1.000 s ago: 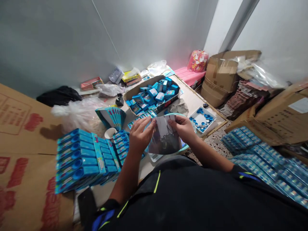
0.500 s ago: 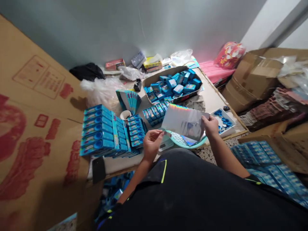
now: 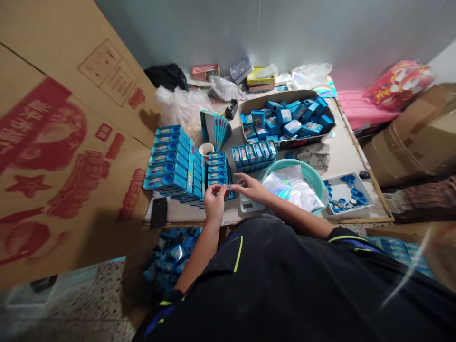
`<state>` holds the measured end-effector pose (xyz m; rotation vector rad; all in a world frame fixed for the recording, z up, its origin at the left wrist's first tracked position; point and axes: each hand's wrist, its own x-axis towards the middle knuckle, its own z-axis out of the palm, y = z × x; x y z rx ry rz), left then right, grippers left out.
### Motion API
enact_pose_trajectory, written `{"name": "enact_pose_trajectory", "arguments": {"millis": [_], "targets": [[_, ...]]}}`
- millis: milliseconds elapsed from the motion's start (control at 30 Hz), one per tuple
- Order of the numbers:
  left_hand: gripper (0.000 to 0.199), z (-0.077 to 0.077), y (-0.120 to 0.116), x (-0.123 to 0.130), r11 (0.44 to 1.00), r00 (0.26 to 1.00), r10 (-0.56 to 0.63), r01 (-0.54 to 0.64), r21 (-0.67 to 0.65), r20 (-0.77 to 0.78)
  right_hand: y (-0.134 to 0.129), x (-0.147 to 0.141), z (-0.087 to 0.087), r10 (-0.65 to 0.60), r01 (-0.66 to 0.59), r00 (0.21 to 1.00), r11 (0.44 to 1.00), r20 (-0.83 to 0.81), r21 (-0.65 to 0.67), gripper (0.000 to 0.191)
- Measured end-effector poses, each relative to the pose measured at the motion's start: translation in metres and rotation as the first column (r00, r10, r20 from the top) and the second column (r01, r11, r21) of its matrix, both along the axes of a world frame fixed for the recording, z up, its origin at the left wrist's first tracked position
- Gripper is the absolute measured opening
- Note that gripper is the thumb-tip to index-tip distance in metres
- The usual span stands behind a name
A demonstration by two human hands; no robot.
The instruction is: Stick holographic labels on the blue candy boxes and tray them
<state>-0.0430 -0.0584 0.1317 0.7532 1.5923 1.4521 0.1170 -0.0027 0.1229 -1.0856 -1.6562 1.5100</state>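
Two bare hands are working close together above a pale tabletop [image 3: 342, 152]. The left hand [image 3: 214, 203] is pinching a small shiny strip [image 3: 226, 187] between thumb and fingers. The right hand [image 3: 251, 186] is hovering with fingers extended, just beside the strip; whether it touches, I cannot tell. Stacked blue cardboard boxes [image 3: 171, 164] are standing at nine o'clock, and a teal plastic basin [image 3: 313, 173] holding holographic foil sheets [image 3: 290, 190] is sitting at three o'clock.
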Motion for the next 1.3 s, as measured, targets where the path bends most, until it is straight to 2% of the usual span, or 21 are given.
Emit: {"name": "enact_pose_trajectory", "arguments": {"millis": [100,167,267,367,500,533,700,900,1000,1100,1167,1200,1233,1300], "targets": [[0.04,-0.003,-0.003,-0.008,1.0,0.998,0.008,-0.009,-0.023,-0.061,0.009,-0.028,-0.011,0.017,-0.016,0.997,1.0,-0.069,0.003,0.029],[0.033,-0.005,-0.004,-0.013,0.999,0.967,-0.005,-0.007,-0.045,-0.254,0.01,-0.035,-0.022,0.012,-0.015,0.995,1.0,-0.1,-0.026,0.025],[0.021,-0.007,-0.004,-0.019,0.994,0.841,-0.05,-0.011,-0.111,-0.538,0.008,-0.041,-0.04,-0.006,-0.007,0.99,0.996,-0.141,-0.086,0.026],[0.014,-0.008,0.0,-0.018,0.988,0.742,-0.06,-0.049,-0.143,-0.668,0.005,-0.045,-0.054,-0.039,0.02,0.988,0.992,-0.149,-0.123,0.024],[0.009,-0.013,0.002,-0.017,0.99,0.554,-0.075,-0.059,-0.129,-0.829,0.004,-0.052,-0.066,-0.041,0.016,0.985,0.989,-0.17,-0.149,0.027],[0.01,-0.014,0.001,-0.018,0.99,0.534,-0.08,-0.053,-0.128,-0.842,0.004,-0.054,-0.068,-0.038,0.009,0.983,0.988,-0.179,-0.156,0.028],[0.012,-0.023,-0.002,-0.022,0.989,0.525,-0.106,-0.033,-0.144,-0.844,0.004,-0.064,-0.075,-0.05,0.012,0.982,0.979,-0.185,-0.204,0.035],[0.04,-0.027,0.003,-0.028,0.981,0.583,-0.105,-0.07,-0.178,-0.805,0.001,-0.07,-0.089,-0.059,0.041,0.997,0.958,-0.056,-0.283,0.049],[0.052,-0.029,0.007,-0.037,0.982,0.586,-0.139,-0.023,-0.188,-0.798,-0.008,-0.061,-0.092,-0.136,0.149,0.988,0.955,0.067,-0.258,0.042],[0.056,-0.032,0.003,-0.045,0.994,0.534,-0.095,0.095,-0.052,-0.84,-0.015,-0.039,-0.084,-0.287,0.309,0.947,0.938,0.146,-0.155,0.028],[0.05,-0.035,-0.003,-0.047,0.953,0.492,-0.059,0.286,0.098,-0.868,-0.017,-0.009,-0.075,-0.411,0.425,0.89,0.904,0.196,-0.039,0.017],[0.046,-0.036,-0.006,-0.047,0.897,0.474,-0.079,0.418,0.145,-0.877,-0.02,0.012,-0.07,-0.474,0.482,0.85,0.876,0.228,0.023,0.01],[0.042,-0.038,-0.008,-0.044,0.815,0.452,-0.129,0.555,0.165,-0.882,-0.024,0.035,-0.066,-0.536,0.535,0.802,0.841,0.263,0.081,0.002],[0.035,-0.041,-0.006,-0.031,0.605,0.385,-0.282,0.783,0.149,-0.879,-0.04,0.084,-0.059,-0.64,0.621,0.685,0.763,0.348,0.18,0.014]]}}
